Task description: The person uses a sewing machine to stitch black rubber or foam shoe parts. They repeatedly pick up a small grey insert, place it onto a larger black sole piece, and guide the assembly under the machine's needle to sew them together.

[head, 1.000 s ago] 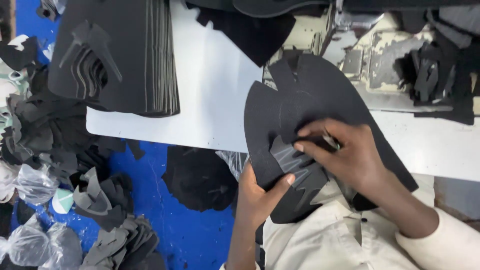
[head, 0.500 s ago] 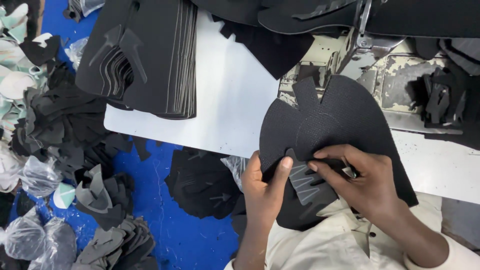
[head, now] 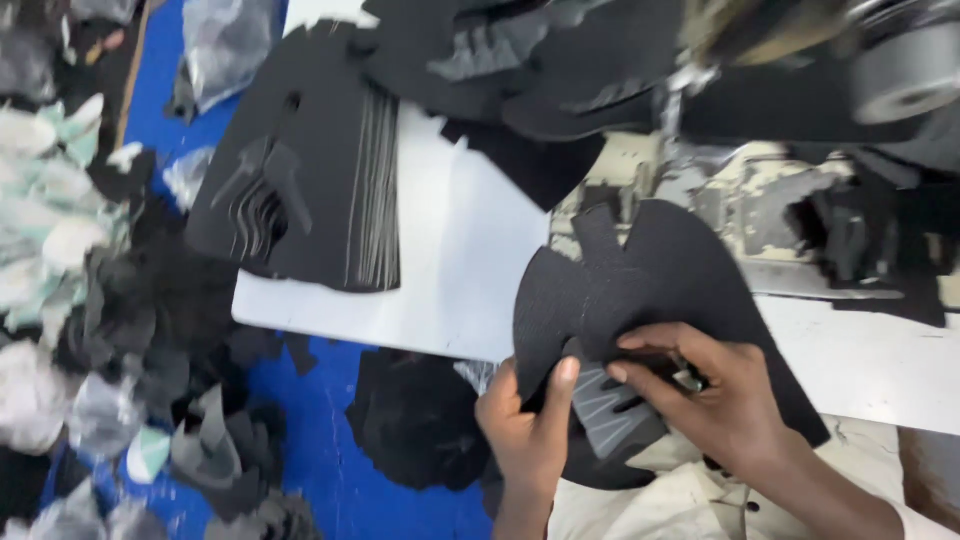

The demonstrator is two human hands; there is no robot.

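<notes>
head view | left hand (head: 525,430) grip pinched on large black fan-shaped fabric piece (head: 640,300) | right hand (head: 715,395) grip closed on small grey ribbed patch (head: 610,415) | white counter (head: 470,270) beneath, far left

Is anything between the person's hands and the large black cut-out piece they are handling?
Nothing visible. The left hand pinches the lower edge of the black cut-out piece, thumb on top. The right hand presses a small grey ribbed piece against it.
</notes>
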